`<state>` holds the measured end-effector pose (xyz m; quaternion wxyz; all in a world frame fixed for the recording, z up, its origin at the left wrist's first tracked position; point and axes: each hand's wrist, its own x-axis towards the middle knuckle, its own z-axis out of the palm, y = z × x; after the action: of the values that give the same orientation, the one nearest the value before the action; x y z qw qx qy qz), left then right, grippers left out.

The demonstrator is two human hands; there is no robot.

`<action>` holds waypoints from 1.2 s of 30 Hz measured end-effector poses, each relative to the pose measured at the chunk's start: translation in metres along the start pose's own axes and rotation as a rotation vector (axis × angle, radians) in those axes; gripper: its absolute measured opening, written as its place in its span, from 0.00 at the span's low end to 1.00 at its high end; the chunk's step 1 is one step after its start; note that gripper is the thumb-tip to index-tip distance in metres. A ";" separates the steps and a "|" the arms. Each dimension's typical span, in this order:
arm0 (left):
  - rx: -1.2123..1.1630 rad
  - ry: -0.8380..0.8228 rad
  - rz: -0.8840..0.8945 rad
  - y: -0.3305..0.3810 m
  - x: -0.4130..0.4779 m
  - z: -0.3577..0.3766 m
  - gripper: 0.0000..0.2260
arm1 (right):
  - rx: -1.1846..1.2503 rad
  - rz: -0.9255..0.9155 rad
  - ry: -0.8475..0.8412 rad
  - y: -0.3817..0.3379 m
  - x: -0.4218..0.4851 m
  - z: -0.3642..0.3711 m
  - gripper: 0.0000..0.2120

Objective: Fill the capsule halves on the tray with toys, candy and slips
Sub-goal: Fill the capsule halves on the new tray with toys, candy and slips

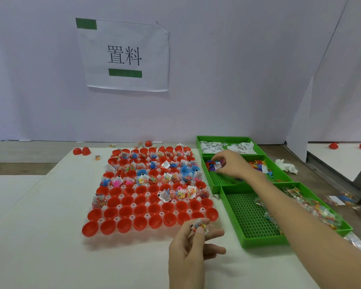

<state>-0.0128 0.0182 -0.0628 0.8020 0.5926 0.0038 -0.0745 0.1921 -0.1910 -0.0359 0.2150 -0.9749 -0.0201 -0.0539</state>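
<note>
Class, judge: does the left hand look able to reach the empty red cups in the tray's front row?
Probably yes: the left hand, pinching a candy packet, hovers beside the red cups with nothing between.

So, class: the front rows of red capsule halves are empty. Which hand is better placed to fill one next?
Probably the left. The left hand pinches a candy packet just beside the front row of empty capsule halves, while the right hand is away over the green toy bin, pinching a slip.
</note>
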 end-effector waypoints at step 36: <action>-0.027 0.075 0.277 -0.005 -0.001 0.001 0.03 | 0.873 -0.344 -0.159 -0.089 -0.123 -0.010 0.11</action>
<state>-0.0139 0.0164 -0.0670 0.8118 0.5791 -0.0471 0.0592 0.0634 -0.1165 -0.0036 0.5902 -0.7771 -0.2185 -0.0005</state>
